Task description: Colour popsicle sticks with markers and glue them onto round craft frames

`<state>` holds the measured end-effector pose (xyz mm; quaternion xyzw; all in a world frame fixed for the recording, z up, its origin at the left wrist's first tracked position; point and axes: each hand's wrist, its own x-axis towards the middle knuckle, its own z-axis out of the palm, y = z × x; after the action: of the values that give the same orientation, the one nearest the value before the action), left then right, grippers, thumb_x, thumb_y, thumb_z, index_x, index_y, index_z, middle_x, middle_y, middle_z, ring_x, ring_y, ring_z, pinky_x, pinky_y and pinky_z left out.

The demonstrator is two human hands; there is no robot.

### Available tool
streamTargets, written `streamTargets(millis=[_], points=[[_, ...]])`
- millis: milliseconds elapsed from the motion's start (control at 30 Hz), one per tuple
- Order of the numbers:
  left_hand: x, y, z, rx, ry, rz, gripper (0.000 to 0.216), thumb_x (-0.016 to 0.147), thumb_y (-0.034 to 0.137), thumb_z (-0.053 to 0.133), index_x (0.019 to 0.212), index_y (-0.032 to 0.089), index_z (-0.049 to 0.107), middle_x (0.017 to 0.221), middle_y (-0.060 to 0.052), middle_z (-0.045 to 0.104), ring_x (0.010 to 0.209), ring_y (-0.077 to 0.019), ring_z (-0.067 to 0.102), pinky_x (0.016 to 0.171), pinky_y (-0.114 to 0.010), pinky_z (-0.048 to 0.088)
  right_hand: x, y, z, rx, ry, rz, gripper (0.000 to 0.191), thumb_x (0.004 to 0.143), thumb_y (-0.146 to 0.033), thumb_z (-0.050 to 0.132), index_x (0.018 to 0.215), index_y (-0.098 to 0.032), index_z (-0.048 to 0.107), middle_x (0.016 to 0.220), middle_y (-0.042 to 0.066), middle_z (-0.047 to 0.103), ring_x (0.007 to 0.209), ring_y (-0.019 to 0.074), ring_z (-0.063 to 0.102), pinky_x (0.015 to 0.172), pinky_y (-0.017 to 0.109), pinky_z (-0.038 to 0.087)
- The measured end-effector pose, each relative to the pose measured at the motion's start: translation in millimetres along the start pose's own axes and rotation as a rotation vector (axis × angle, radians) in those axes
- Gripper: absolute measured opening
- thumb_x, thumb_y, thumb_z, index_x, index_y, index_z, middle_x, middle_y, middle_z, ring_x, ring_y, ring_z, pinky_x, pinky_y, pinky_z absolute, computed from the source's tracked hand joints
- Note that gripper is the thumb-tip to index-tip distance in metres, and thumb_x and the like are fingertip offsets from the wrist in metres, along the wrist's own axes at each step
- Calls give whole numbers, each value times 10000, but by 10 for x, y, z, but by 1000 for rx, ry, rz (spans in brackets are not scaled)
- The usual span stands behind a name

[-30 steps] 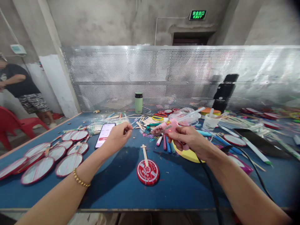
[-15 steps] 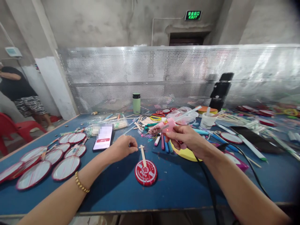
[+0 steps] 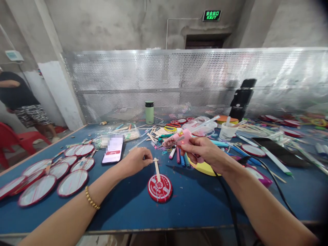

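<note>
Here we look down on a blue worktop (image 3: 200, 205) backed along its far edge by a perforated metal screen (image 3: 179, 82). Toward the left edge lies a cluster of round red-rimmed fans (image 3: 51, 172), flat and overlapping one another. A person in a dark top (image 3: 17, 92) stands beyond the left edge beside a red chair (image 3: 12, 140). Near the far edge stand a black device (image 3: 241, 97), a green bottle (image 3: 149, 112) and a white cup (image 3: 228, 131); a dark tablet (image 3: 279, 152) lies toward the right edge.

Our right hand (image 3: 205, 152) is clenched around a pink glue gun (image 3: 179, 138), held above the middle of the worktop with its nozzle pointing left; its black cord (image 3: 230, 205) runs back along the forearm to the near edge. A yellow disc (image 3: 205, 168) lies just under that hand, with markers (image 3: 179, 157) beside it. A phone (image 3: 112, 152) lies left of centre.

Our left hand (image 3: 135, 160), with a bead bracelet (image 3: 91, 199) on the wrist, pinches the short crosspiece at the top of a wooden stick (image 3: 156, 169) between thumb and fingertips. The stick runs toward us onto a small red disc (image 3: 160, 188), which lies flat near the middle of the near edge, between our two forearms.
</note>
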<state>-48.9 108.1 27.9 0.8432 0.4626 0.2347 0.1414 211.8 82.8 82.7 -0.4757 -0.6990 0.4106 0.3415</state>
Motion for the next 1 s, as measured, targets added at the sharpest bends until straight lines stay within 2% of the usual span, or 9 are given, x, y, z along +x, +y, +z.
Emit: streamTargets(millis=[500, 667, 767, 1000], points=[[22, -38, 39, -12, 8, -3, 129, 816, 223, 624, 742, 176, 718, 718, -17, 687, 625, -131, 549, 577, -251, 354, 6, 25, -10, 23, -4, -12, 439, 797, -569, 672, 721, -139, 628, 463, -19, 535, 399, 84, 457, 397, 226, 240], [3, -56, -37, -14, 44, -34, 147, 816, 278, 627, 766, 184, 729, 696, -12, 689, 600, -131, 538, 567, -253, 345, -1, 24, -18, 10, -19, -9, 419, 836, -548, 638, 744, -139, 625, 460, -29, 519, 406, 80, 455, 408, 225, 232], [-14, -55, -154, -14, 122, -56, 217, 847, 336, 588, 778, 173, 713, 676, -4, 660, 596, -127, 511, 570, -253, 334, -2, 15, -16, 0, -22, -12, 418, 841, -546, 626, 773, -133, 631, 459, -30, 518, 404, 77, 435, 407, 226, 229], [-32, -55, -371, 15, 429, -150, 392, 894, 394, 454, 580, 181, 552, 535, 38, 495, 550, -125, 419, 564, -260, 268, -13, -7, -9, -20, 6, -16, 420, 801, -544, 649, 764, -126, 659, 467, -27, 503, 414, 82, 434, 405, 222, 234]])
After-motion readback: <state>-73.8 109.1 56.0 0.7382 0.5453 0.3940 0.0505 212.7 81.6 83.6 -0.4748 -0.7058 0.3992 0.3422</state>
